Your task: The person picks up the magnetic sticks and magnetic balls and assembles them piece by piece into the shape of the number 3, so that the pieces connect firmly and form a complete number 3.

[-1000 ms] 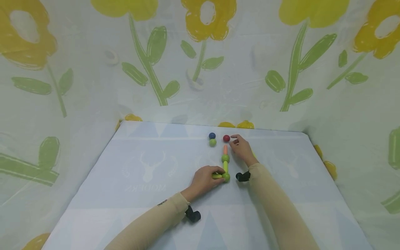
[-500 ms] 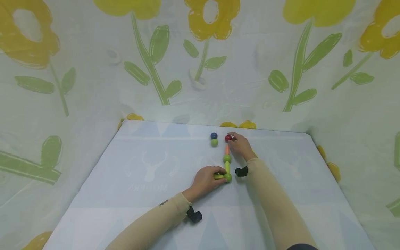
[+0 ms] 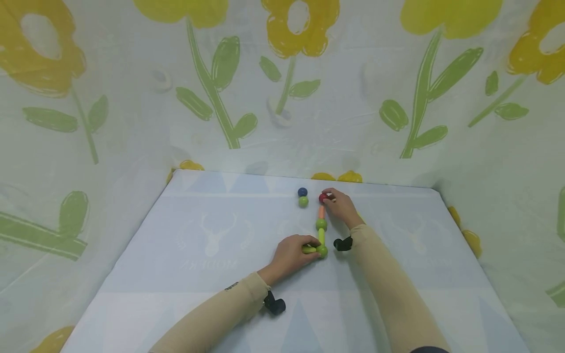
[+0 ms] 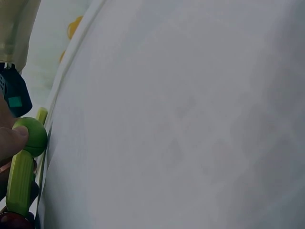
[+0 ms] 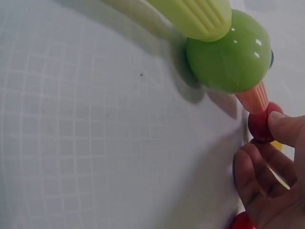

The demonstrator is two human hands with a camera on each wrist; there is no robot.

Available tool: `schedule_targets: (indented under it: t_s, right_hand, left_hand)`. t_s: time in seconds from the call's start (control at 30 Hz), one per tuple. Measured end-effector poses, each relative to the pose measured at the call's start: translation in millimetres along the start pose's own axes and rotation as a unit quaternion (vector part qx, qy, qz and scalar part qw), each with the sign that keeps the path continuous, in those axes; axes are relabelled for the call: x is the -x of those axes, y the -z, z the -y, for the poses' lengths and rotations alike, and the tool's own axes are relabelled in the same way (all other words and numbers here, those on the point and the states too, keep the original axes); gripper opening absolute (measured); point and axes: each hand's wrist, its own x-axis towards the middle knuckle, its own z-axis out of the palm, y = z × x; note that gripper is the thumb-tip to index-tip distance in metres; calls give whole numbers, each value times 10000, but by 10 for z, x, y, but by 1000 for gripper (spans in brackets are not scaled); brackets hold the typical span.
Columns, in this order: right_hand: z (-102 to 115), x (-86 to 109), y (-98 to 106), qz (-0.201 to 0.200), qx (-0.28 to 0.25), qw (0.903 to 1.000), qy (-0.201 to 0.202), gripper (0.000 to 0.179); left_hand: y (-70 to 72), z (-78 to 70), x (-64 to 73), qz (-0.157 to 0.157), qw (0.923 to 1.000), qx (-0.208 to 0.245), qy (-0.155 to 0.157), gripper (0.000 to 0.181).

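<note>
A chain of toy balls and rods runs up the middle of the table in the head view. At its near end, my left hand (image 3: 292, 252) pinches a green ball (image 4: 34, 137), its thumb on the ball. A ribbed yellow-green rod (image 4: 19, 183) sticks out sideways from that ball, under the hand. Another yellow-green rod (image 3: 321, 237) leads up to a second green ball (image 5: 228, 52), then an orange rod (image 5: 254, 98). My right hand (image 3: 342, 208) pinches a red ball (image 5: 259, 125) between thumb and fingers, right at the orange rod's far end.
Left of the red ball stand a blue ball (image 3: 302, 192) and a light green ball (image 3: 303, 201), close together. A dark red ball (image 4: 15, 220) shows below the sideways rod. Another red piece (image 5: 242, 222) peeks from beneath my right hand. Flowered cloth (image 3: 335, 98) hangs behind the table.
My right hand has closed its fingers on the red ball and drawn it slightly nearer, to the orange rod's end. My left hand keeps its place on the green ball.
</note>
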Motion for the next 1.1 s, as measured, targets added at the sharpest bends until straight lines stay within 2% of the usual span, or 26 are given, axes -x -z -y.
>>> schedule_targets:
  t_s: [0.6,1.1]
  right_hand:
    - [-16,27,44,443,217,9982,345,34]
    - [-50,54,9,357,0,9991,241,34]
  left_hand:
    - [5,-19,8,-95,9999,-16,-87,27]
    - [-23,-22,3,-23,10000,30,24,26]
